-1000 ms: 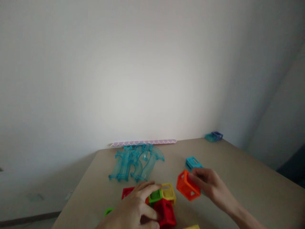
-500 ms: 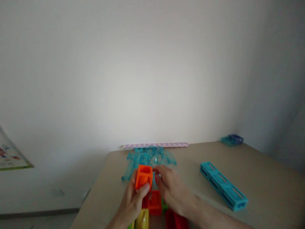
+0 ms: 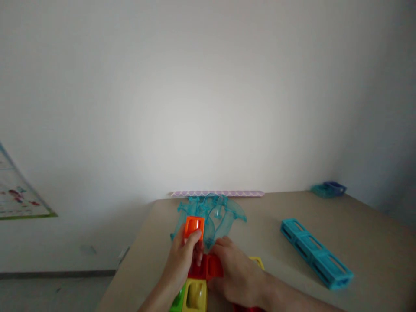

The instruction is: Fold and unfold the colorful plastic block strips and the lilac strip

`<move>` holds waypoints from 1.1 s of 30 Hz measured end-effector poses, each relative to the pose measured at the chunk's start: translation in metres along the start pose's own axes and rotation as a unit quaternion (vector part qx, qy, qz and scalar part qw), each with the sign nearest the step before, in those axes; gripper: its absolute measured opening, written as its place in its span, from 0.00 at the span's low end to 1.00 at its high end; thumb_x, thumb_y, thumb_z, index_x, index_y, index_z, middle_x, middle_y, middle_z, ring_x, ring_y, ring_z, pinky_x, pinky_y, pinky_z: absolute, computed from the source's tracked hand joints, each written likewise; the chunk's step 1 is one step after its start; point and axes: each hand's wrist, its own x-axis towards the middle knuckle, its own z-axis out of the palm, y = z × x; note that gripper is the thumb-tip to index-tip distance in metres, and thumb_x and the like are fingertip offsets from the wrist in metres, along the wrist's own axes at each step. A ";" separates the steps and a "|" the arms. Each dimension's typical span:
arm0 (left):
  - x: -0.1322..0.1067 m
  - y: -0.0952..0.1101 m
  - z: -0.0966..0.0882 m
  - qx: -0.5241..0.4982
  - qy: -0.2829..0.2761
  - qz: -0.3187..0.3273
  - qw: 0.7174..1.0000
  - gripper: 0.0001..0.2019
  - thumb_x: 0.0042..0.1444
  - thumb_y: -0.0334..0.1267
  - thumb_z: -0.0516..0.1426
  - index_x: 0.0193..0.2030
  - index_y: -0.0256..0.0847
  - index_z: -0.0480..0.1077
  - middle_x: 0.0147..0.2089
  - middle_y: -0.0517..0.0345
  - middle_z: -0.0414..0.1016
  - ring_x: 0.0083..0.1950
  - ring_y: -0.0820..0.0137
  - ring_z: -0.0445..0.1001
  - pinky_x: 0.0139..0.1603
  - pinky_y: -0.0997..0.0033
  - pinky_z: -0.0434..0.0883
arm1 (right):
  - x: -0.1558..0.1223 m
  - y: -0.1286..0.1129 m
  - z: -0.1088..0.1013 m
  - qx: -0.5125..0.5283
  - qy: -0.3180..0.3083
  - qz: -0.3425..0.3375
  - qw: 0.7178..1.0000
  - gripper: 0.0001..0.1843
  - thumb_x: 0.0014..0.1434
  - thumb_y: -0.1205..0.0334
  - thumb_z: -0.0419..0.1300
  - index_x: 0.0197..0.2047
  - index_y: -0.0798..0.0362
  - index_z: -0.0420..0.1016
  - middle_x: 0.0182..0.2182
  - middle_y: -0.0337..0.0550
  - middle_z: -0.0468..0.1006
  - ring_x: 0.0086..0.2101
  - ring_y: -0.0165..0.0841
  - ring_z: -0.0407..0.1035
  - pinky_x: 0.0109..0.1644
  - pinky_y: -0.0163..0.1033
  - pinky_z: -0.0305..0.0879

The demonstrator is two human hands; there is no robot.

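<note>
My left hand [image 3: 182, 260] is closed around an orange hollow block [image 3: 193, 226], held upright above a cluster of coloured blocks. My right hand [image 3: 235, 271] rests curled on that cluster, pressing a red-orange block [image 3: 208, 268]. A yellow block [image 3: 195, 297] and a green block [image 3: 177, 303] sit in front of my hands. Another yellow block [image 3: 258, 261] peeks out to the right of my right hand.
A pile of clear turquoise curved track pieces [image 3: 212, 214] lies just beyond my hands. A row of joined cyan blocks [image 3: 315, 252] lies on the tan table [image 3: 357, 242] at right. A purple patterned strip [image 3: 217, 193] lies along the wall; small blue pieces [image 3: 329, 189] sit in the far corner.
My right hand carried the orange block from the right over to the cluster and my left hand took it. My right hand then dropped onto the cluster. The view swung left.
</note>
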 end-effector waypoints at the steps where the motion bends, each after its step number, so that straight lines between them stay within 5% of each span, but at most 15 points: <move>1: 0.000 0.000 -0.001 0.003 0.002 -0.002 1.000 0.15 0.52 0.50 0.59 0.30 0.40 0.64 0.19 0.67 0.67 0.15 0.77 0.62 0.14 0.78 0.59 | 0.000 0.000 -0.001 0.007 0.004 0.006 1.000 0.11 0.45 0.64 0.67 0.35 0.56 0.78 0.40 0.50 0.75 0.44 0.43 0.68 0.49 0.42 0.64; 8: 0.005 -0.003 -0.008 0.014 0.003 -0.007 1.000 0.14 0.56 0.48 0.57 0.29 0.40 0.64 0.20 0.66 0.68 0.17 0.76 0.64 0.16 0.77 0.61 | 0.006 0.007 -0.008 0.166 0.040 0.059 0.984 0.12 0.43 0.66 0.66 0.34 0.56 0.73 0.29 0.39 0.75 0.30 0.33 0.67 0.34 0.36 0.62; 17: 0.000 0.005 -0.004 -0.049 0.010 -0.012 0.999 0.13 0.52 0.47 0.61 0.30 0.40 0.65 0.19 0.68 0.67 0.17 0.76 0.64 0.18 0.77 0.62 | 0.009 0.025 0.003 0.406 0.062 -0.032 0.911 0.24 0.51 0.61 0.63 0.52 0.53 0.66 0.35 0.40 0.76 0.38 0.36 0.71 0.42 0.40 0.66; 22: 0.000 0.004 -0.005 -0.085 0.028 -0.015 0.996 0.13 0.49 0.45 0.64 0.32 0.40 0.67 0.23 0.66 0.71 0.23 0.74 0.70 0.24 0.76 0.68 | 0.008 0.022 0.005 0.386 0.034 -0.069 0.919 0.12 0.51 0.66 0.61 0.41 0.54 0.68 0.34 0.40 0.75 0.38 0.35 0.70 0.44 0.39 0.65; 28: -0.005 0.003 -0.010 -0.069 -0.025 -0.016 0.997 0.15 0.51 0.47 0.62 0.39 0.36 0.72 0.32 0.56 0.78 0.30 0.68 0.76 0.26 0.73 0.70 | 0.011 0.023 -0.002 0.401 -0.020 -0.046 0.915 0.16 0.47 0.71 0.63 0.37 0.51 0.61 0.31 0.34 0.72 0.32 0.30 0.68 0.36 0.34 0.63; 33: -0.005 0.000 -0.012 0.006 -0.059 0.013 0.998 0.15 0.56 0.47 0.59 0.42 0.37 0.72 0.35 0.55 0.78 0.31 0.68 0.76 0.26 0.74 0.71 | 0.013 0.025 -0.030 0.183 -0.085 -0.115 0.973 0.15 0.42 0.71 0.69 0.31 0.53 0.68 0.33 0.36 0.73 0.34 0.31 0.68 0.39 0.34 0.62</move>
